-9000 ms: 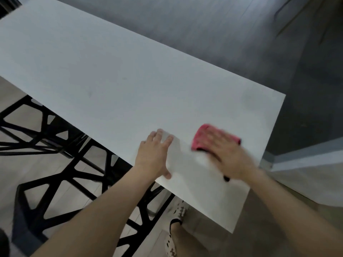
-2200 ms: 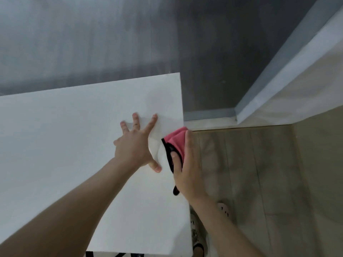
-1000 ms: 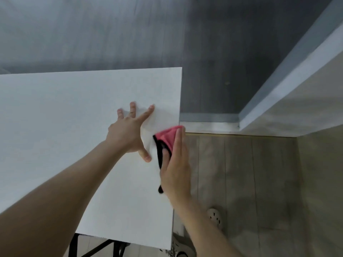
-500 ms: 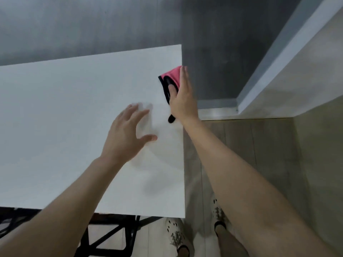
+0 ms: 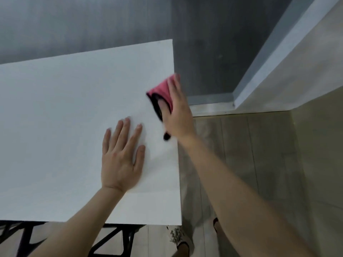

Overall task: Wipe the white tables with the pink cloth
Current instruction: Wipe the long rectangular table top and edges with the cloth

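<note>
Fingers [image 5: 118, 133] of left hand [image 5: 120, 164]: straight, slightly apart, lying flat on the tabletop; thumb out toward 1 o'clock. Holds nothing.

Fingers [image 5: 174, 89] of right hand [image 5: 178, 117]: straight and close together, laid over the pink cloth [image 5: 161, 89]; the thumb tucks in against the cloth's black-edged fold, so the cloth is held between thumb and fingers. Motion blur here, so the finer grip is unclear.

White table [image 5: 55, 127]: fills the left half of view, far corner at 12 o'clock, near right corner at 6 o'clock.

Dark grey wall [image 5: 204, 43]: behind the table, 11 to 1 o'clock.

Pale wall [image 5: 306, 62]: at 2 o'clock, meeting the grey one at a corner.

Tiled floor [image 5: 250, 164]: 3 to 5 o'clock.

Black table frame [image 5: 27, 236]: under the near edge, 7 o'clock.

Pink cloth sits on the table's right edge, at 1 o'clock from the left hand and apart from it; part of it overhangs the edge. A black tab [image 5: 167, 136] hangs below the right palm.

Patterned shoe [image 5: 178, 236]: on the floor at 6 o'clock, beside the table corner.
</note>
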Demonstrator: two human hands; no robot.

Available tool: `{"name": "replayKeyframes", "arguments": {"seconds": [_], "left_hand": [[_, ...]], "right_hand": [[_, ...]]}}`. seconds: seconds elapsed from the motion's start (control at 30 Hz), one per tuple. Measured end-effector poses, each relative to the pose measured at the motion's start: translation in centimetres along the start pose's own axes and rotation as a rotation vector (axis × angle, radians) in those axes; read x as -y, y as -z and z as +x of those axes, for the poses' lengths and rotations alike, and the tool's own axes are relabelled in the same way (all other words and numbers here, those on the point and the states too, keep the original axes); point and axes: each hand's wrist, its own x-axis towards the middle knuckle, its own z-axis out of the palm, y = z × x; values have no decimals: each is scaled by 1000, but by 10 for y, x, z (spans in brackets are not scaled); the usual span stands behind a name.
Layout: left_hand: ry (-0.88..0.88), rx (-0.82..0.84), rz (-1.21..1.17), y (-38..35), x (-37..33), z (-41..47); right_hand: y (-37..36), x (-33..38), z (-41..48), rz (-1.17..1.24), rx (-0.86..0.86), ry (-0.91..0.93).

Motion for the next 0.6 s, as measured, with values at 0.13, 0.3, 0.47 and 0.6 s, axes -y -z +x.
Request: {"name": "replayKeyframes", "arguments": {"seconds": [0.13,0.3,0.47,0.6], "left_hand": [[6,1,0,-3,4,-1],[13,-1,-19,-1,2,-1],[1,-6,-10,-5,3,-2],[2,-19,-6,-3,2,-1]], "right_hand": [[5,4,82,-62,-20,-28],[-4,-5,-50,84,-25,-49],[-2,-12,-180,94,117,-63],[4,-4,-81,113,115,-51]]}}
